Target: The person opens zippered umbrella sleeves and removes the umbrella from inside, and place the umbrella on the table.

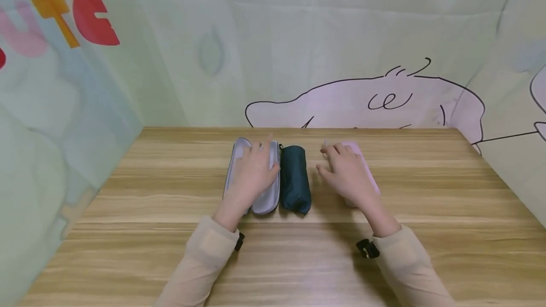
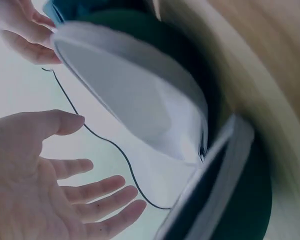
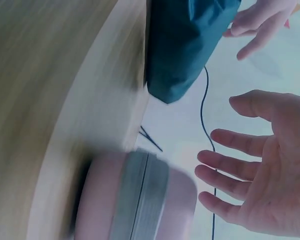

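Note:
An unzipped case with a pale lining and a dark green shell lies spread on the table. Above it hovers my left hand, fingers apart and holding nothing. Just right of the case lies a dark teal fabric bundle. My right hand hangs over a closed pink case, its fingers spread and empty; the right wrist view shows this case's grey zip band and a gap between it and the right hand.
The wooden table runs back to a pale printed cloth with a cartoon outline and coloured letters. The teal bundle stands between my two hands, close against the spread case.

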Action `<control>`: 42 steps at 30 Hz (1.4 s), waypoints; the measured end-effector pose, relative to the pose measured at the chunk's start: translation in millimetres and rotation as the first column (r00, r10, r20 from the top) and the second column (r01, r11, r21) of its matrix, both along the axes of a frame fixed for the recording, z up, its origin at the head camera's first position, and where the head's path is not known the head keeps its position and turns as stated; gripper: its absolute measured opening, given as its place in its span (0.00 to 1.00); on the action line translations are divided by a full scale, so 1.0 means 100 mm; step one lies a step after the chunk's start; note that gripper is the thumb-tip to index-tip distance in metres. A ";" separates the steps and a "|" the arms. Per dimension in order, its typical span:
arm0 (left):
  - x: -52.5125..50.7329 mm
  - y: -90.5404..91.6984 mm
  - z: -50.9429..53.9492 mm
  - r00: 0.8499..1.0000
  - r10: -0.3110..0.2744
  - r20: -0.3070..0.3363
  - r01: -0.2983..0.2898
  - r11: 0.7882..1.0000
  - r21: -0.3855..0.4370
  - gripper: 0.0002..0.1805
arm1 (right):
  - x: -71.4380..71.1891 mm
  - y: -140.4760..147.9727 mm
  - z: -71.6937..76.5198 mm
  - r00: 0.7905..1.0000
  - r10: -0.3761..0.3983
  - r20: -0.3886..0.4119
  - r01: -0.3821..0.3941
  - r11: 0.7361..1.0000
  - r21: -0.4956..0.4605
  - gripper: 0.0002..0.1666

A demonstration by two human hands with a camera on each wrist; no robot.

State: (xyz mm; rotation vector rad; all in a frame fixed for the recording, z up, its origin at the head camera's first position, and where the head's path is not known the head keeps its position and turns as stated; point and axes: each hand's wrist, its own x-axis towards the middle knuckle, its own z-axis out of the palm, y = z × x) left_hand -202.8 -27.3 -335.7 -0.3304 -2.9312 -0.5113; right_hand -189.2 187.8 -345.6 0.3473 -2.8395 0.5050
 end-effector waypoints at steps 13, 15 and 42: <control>0.11 0.12 -0.07 0.997 -0.079 -0.007 0.079 0.997 0.023 0.33 | 0.00 0.24 -0.01 1.000 0.024 -0.013 -0.024 1.000 0.008 0.19; 0.13 0.14 -0.06 0.995 -0.092 -0.027 0.093 0.996 0.012 0.33 | 0.00 0.27 -0.02 0.999 0.032 -0.022 -0.031 0.999 0.034 0.19; 0.28 0.78 -0.05 0.928 -0.371 -0.035 0.369 0.928 -0.055 0.27 | -0.40 0.68 0.17 0.959 0.283 0.013 -0.280 0.941 0.190 0.15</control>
